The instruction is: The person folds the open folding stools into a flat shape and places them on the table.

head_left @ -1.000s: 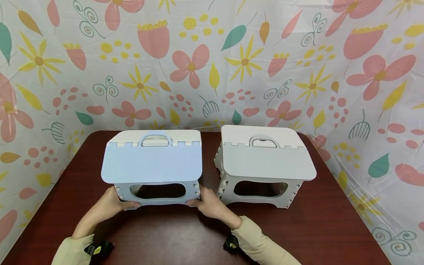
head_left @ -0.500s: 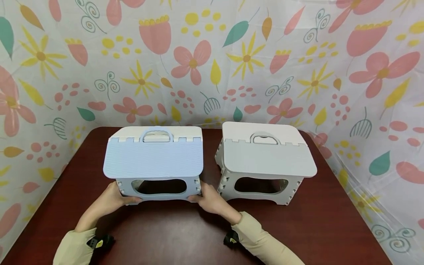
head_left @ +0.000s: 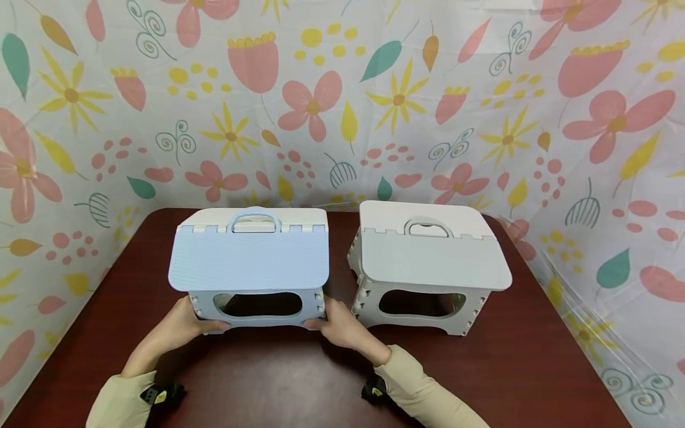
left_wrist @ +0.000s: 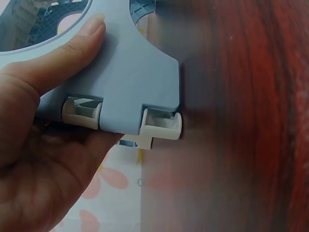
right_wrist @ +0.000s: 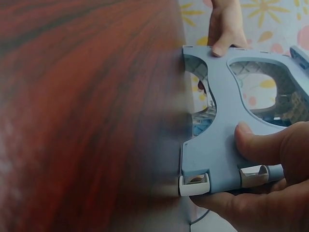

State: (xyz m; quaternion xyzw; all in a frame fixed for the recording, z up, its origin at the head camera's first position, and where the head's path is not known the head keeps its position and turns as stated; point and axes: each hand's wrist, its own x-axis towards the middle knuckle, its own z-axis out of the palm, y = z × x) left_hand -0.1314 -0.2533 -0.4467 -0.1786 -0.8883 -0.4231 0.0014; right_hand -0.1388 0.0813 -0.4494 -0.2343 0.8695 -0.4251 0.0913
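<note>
A blue and white folding step stool (head_left: pixel 248 258) stands unfolded on the table, its blue carry handle raised on top. My left hand (head_left: pixel 179 324) grips its lower left corner, with the thumb across the front panel and the fingers round the side. At the lower right corner my right hand (head_left: pixel 339 324) holds it the same way. Close up in the left wrist view, the left thumb (left_wrist: pixel 79 50) lies flat on the blue leg panel (left_wrist: pixel 130 72). The right wrist view shows the right thumb (right_wrist: pixel 256 142) pressed on that panel, its fingers behind the hinged edge.
A grey and white folding step stool (head_left: pixel 433 255) stands unfolded just right of the blue one, a narrow gap between them. Beneath both is a dark red-brown wooden table (head_left: pixel 278 380). Behind the table hangs a white flower-patterned sheet (head_left: pixel 342 107).
The view has tilted slightly. Both hands keep their hold on the blue step stool, which shows at most a very small shift to the right; the grey stool stays put.
</note>
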